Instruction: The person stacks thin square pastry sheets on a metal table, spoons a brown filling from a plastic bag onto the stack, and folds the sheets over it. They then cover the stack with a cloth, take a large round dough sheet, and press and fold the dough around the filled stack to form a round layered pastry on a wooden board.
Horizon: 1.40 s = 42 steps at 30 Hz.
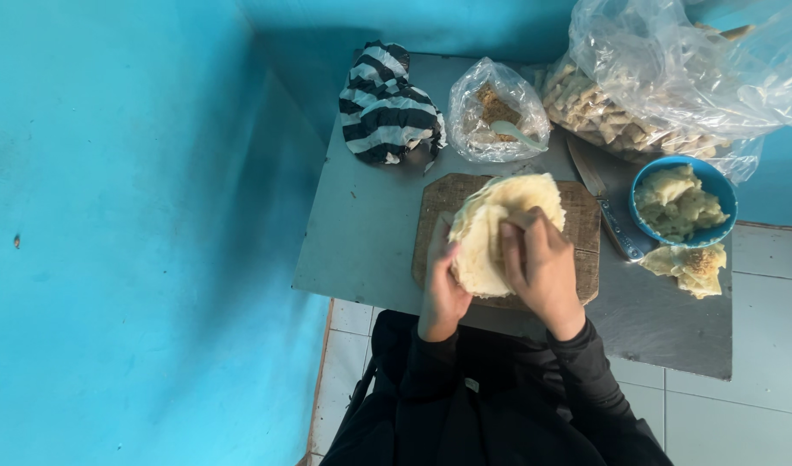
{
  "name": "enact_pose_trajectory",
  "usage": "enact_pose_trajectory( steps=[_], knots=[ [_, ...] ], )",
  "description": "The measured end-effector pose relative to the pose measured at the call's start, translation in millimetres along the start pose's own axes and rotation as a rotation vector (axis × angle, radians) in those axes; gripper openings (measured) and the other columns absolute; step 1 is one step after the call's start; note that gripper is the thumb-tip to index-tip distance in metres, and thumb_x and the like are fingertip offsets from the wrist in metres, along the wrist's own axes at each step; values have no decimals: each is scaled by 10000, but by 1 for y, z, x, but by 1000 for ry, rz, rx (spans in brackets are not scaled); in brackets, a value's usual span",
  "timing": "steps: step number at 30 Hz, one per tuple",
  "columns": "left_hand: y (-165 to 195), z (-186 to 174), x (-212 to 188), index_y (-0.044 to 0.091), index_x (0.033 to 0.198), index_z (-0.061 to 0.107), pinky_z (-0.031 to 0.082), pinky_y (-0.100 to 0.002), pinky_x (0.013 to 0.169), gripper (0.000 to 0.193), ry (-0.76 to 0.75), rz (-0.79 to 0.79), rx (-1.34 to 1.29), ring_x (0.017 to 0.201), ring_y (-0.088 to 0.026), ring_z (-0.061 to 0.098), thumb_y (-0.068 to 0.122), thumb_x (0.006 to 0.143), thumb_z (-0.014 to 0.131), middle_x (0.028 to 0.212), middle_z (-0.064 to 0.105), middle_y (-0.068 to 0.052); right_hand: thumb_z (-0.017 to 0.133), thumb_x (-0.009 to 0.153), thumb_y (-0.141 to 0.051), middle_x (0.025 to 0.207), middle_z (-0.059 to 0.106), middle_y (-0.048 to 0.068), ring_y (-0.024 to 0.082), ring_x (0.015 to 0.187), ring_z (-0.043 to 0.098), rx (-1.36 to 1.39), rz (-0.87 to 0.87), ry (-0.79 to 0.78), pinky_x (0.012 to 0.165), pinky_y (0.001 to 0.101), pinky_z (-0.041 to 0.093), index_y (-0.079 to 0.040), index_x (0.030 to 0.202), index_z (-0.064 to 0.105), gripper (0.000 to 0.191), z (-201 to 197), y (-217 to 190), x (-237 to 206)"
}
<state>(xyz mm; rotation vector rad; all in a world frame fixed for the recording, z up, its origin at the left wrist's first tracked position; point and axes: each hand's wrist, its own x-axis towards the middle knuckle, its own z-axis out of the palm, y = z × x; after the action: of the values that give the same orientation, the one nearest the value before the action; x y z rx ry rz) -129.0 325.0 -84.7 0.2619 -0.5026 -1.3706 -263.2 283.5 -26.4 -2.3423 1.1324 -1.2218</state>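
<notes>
Here, both hands grip a pale, floppy dough sheet (499,229) above the scuffed wooden board (586,233) on the grey worktop (361,233): left hand (443,289) cups its lower edge, right hand (543,267) pinches the middle. The sheet is thin, creased and roundish. Nearby, a blue bowl (724,194) of lumpy dough, a knife (607,211), crinkled plastic bags (672,69) and a striped cloth (383,108).

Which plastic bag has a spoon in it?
The smaller clear bag, beside the striped cloth. A pale spoon sticks into its crumbly brown filling. The big bag on the right holds pale sticks and shows no spoon.
</notes>
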Motion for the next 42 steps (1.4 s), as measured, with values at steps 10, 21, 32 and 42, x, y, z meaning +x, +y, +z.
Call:
enact_pose_trajectory(
  steps=[10,21,32,42],
  knots=[
    [-12,-2,3,-5,1370,582,534,-329,1007,423,137,26,292,1157,-163,639,327,1114,639,1265,639,-112,741,940,-190,991,662,140,315,798,665,-4,-191,-11,665,401,525,-21,987,550,260,3,-11,7],
    [7,27,3,-15,1374,530,553,-363,979,485,402,-30,42,1166,-192,670,363,1073,574,1309,635,-129,682,1052,-74,833,615,95,172,656,563,107,202,162,588,325,437,17,978,611,137,16,0,-7],
    [-15,8,-4,-42,1405,537,519,-355,1021,507,234,31,190,1211,-195,624,380,1126,564,1323,611,-139,785,915,-219,943,587,129,272,806,596,-47,-12,23,718,418,483,13,1147,544,407,-1,-12,15],
    [-3,13,1,-18,1391,526,532,-353,1004,501,364,4,41,1196,-201,638,372,1078,550,1322,624,-134,734,1010,-127,720,580,90,226,582,552,-20,118,67,572,382,433,-8,960,619,173,8,-15,11]
  ],
)
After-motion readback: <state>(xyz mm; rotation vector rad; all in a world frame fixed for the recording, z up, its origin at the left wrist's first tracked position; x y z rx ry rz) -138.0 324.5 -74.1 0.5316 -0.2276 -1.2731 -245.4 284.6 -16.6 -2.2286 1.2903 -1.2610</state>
